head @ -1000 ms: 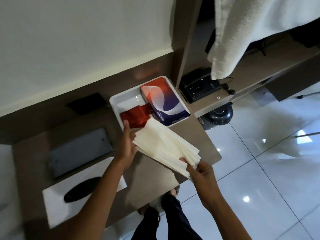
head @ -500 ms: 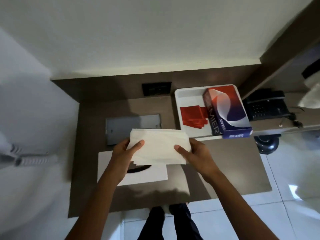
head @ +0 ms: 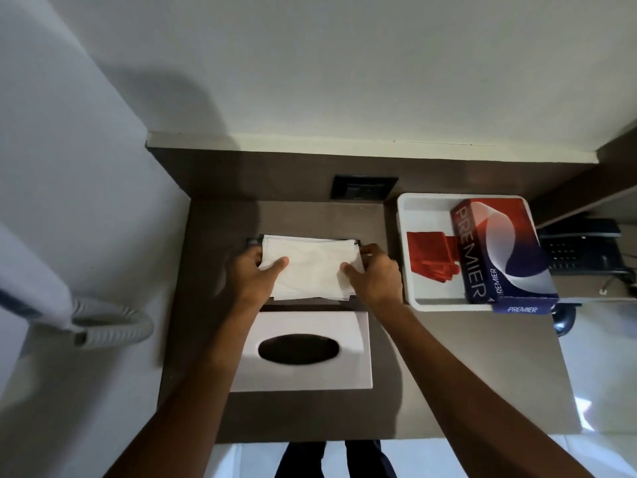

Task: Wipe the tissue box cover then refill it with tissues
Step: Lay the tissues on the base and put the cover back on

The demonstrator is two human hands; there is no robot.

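Note:
A stack of white tissues (head: 310,267) lies over the dark base plate (head: 253,240) at the middle of the brown counter, covering nearly all of it. My left hand (head: 256,274) grips the stack's left end and my right hand (head: 374,279) grips its right end. The white tissue box cover (head: 303,350), with a dark oval slot, sits just in front of the stack, nearer to me. A red and blue Premier tissue carton (head: 499,250) stands in the white tray (head: 406,215) at the right.
A red cloth (head: 431,251) lies in the tray beside the carton. A black wall socket (head: 363,187) is behind the counter. A black telephone (head: 582,250) sits on the shelf at the right. A grey ribbed hose (head: 113,334) hangs at the left. Counter front edge (head: 396,439) is near my legs.
I carried the tissue stack from beside the tray to the left and away from me, past the white cover, and lowered it onto the dark base plate. My head turned left.

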